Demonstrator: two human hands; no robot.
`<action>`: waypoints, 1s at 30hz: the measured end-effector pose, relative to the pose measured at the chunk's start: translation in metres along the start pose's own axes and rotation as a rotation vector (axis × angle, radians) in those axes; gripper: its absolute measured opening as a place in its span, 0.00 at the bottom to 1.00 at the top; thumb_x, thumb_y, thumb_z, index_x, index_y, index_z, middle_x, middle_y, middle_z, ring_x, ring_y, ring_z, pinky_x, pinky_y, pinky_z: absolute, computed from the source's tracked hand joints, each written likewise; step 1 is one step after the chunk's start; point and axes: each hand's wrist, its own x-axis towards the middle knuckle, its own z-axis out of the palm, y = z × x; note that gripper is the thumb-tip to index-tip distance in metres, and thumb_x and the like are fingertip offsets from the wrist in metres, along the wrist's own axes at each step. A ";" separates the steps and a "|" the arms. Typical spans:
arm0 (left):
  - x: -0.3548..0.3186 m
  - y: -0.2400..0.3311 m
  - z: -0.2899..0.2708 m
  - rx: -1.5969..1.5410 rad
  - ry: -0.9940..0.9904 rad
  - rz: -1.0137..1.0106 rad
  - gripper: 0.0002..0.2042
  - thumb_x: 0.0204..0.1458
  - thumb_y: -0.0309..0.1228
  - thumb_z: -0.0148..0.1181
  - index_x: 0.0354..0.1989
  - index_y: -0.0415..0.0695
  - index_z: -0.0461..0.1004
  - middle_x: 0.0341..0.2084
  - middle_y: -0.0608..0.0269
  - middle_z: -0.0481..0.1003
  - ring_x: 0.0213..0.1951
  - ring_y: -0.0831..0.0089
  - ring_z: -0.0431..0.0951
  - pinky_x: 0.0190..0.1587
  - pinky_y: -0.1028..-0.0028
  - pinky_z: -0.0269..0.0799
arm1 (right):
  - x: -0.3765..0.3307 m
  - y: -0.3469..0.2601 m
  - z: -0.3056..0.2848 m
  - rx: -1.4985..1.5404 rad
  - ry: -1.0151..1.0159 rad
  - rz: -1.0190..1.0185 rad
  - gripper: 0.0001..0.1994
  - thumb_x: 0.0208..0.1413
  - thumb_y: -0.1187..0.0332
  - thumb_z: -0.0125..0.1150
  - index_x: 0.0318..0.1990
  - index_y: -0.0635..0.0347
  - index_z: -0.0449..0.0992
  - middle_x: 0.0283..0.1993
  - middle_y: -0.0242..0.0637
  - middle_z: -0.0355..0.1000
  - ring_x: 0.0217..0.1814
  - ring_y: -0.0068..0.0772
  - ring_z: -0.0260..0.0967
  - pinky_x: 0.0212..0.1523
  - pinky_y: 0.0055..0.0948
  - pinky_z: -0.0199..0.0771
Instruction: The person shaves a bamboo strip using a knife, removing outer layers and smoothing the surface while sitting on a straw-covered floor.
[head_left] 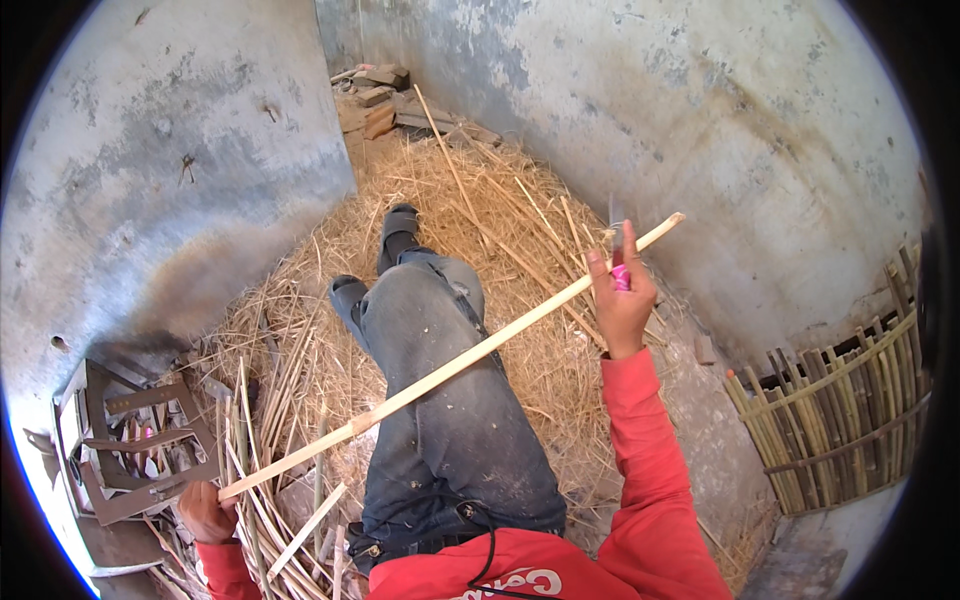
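Observation:
A long, pale bamboo strip [450,370] slants across my lap, low at the left and high at the right. My left hand [207,512] is closed around its lower end. Near the upper end, my right hand [625,308] holds a knife [617,245] with its blade pointing up and away; pink material shows at its grip. The strip passes against the fingers of that hand, and two of them point upward. Whether the blade touches the strip cannot be made out.
Shavings [530,380] cover the floor around my legs, with long strips [285,390] at the left and more ahead. A metal frame [150,450] stands at the left, a woven stick fence [840,410] at the right. Bricks [380,115] lie in the far corner between walls.

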 end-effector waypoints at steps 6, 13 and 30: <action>-0.027 -0.030 0.002 -0.024 -0.027 -0.038 0.31 0.67 0.58 0.41 0.22 0.42 0.58 0.19 0.48 0.60 0.22 0.45 0.65 0.26 0.52 0.56 | 0.036 0.042 -0.020 -0.121 0.180 0.041 0.21 0.70 0.66 0.58 0.69 0.53 0.73 0.41 0.35 0.83 0.31 0.13 0.64 0.32 0.22 0.69; -0.044 -0.039 0.012 0.040 0.027 -0.045 0.32 0.66 0.60 0.43 0.23 0.41 0.62 0.19 0.48 0.61 0.22 0.46 0.65 0.26 0.53 0.57 | 0.045 0.099 -0.053 -0.253 0.022 -0.086 0.19 0.70 0.70 0.56 0.66 0.56 0.75 0.46 0.41 0.84 0.32 0.19 0.71 0.35 0.24 0.73; -0.006 0.029 0.014 -0.075 0.006 -0.065 0.33 0.63 0.63 0.50 0.20 0.44 0.55 0.14 0.51 0.55 0.16 0.49 0.58 0.22 0.55 0.49 | -0.051 -0.008 -0.012 0.066 -0.166 0.135 0.21 0.70 0.71 0.56 0.69 0.57 0.71 0.41 0.42 0.83 0.29 0.15 0.63 0.33 0.24 0.70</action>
